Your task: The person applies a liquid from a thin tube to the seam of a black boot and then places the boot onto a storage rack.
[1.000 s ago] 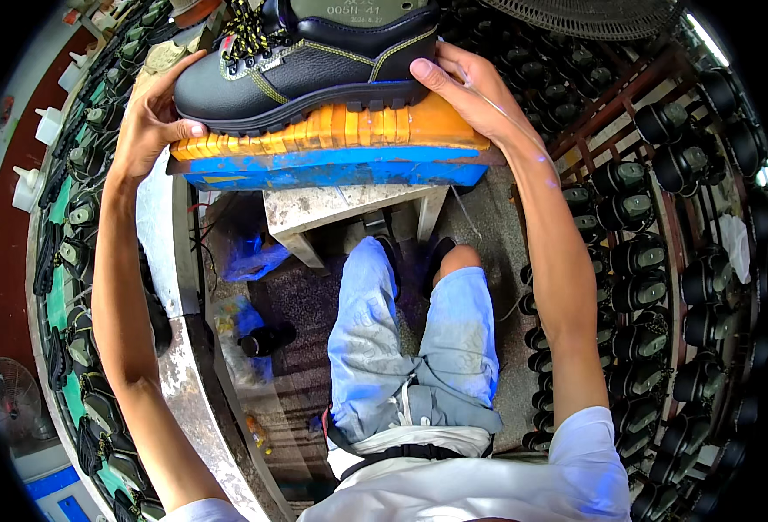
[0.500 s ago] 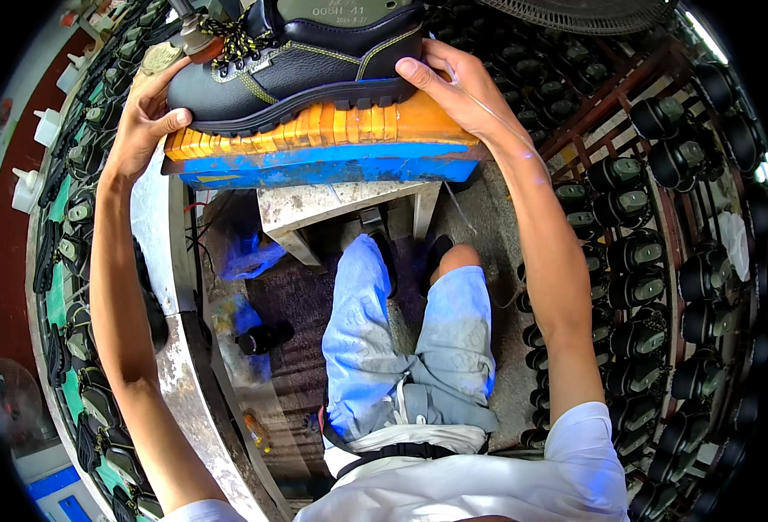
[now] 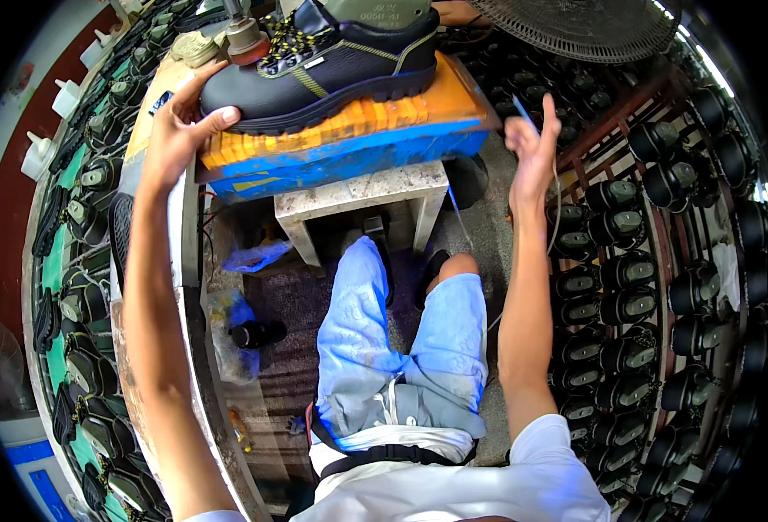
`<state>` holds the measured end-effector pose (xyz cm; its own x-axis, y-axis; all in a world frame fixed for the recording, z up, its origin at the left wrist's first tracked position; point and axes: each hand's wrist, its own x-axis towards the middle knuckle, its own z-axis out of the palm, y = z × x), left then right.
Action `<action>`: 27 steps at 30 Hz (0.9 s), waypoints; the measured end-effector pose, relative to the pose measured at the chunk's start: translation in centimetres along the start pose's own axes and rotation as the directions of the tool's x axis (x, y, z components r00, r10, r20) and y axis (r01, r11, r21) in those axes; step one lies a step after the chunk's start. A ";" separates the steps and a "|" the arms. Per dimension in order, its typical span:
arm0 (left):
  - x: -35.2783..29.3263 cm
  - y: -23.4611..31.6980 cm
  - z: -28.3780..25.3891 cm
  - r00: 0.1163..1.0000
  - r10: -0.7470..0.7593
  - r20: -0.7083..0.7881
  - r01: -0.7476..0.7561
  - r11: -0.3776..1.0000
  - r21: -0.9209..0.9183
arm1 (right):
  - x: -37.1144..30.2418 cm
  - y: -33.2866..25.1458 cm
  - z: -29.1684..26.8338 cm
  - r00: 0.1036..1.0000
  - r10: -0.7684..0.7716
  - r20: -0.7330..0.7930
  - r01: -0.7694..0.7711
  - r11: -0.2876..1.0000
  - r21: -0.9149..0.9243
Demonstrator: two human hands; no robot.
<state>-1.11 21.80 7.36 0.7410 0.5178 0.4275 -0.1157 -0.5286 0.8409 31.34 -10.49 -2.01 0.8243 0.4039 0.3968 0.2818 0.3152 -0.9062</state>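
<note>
A black leather work shoe (image 3: pixel 314 83) with yellow stitching and black-yellow laces sits sideways on the ribbed orange pad (image 3: pixel 340 119) of a blue machine (image 3: pixel 340 158). A green last (image 3: pixel 382 12) fills its opening. A metal rod with a red-brown end (image 3: pixel 248 43) comes down by the laces. My left hand (image 3: pixel 180 130) grips the toe, thumb against the front of the sole. Apart from the shoe, to the right of the pad, my right hand (image 3: pixel 534 143) has curled fingers and one finger pointing up. A thin blue piece shows at its fingers, and a thin pale cord (image 3: pixel 556 209) hangs beside it.
On the right, racks hold rows of black shoes on lasts (image 3: pixel 632 304). A large fan (image 3: pixel 575 26) stands at the far right. Along the left runs a green conveyor (image 3: pixel 58 296) with shoes and soles, and white bottles (image 3: pixel 38 157) beyond. A worn metal stand (image 3: pixel 362 191) supports the machine.
My right hand has let go of the shoe's heel and moved right, away from it. My left hand stays at the toe. The view has shifted slightly.
</note>
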 end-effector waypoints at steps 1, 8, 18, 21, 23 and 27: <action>-1.6 0.1 1.3 0.996 -0.037 -0.087 0.036 0.999 -0.010 | -1.6 1.4 -1.1 0.994 0.064 -0.084 -0.062 0.998 0.031; -9.7 3.8 11.8 0.839 0.286 -0.463 -0.039 0.880 0.474 | -10.6 9.6 -2.0 0.793 0.608 -0.036 -0.604 0.792 0.088; -14.3 5.3 22.5 0.791 0.611 -0.023 -0.444 0.599 0.666 | -10.8 -13.5 2.3 0.789 -0.412 0.456 0.534 0.827 -0.177; -14.0 5.8 25.5 0.801 0.598 -0.032 -0.389 0.561 0.731 | -10.9 -15.2 4.1 0.649 -0.504 0.569 0.730 0.624 -0.280; -13.7 5.2 26.7 0.781 0.624 -0.006 -0.382 0.484 0.787 | -10.3 -14.8 5.3 0.566 -0.542 0.622 0.804 0.530 -0.270; -13.2 5.0 27.7 0.787 0.616 0.017 -0.417 0.513 0.750 | -9.5 -14.4 6.2 0.534 -0.508 0.676 0.838 0.424 -0.343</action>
<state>6.88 -6.28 -3.24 0.5234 0.0705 0.8492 0.1277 -0.9918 0.0037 16.43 -13.52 8.22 -0.0349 0.6363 0.7707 0.9788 0.1776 -0.1023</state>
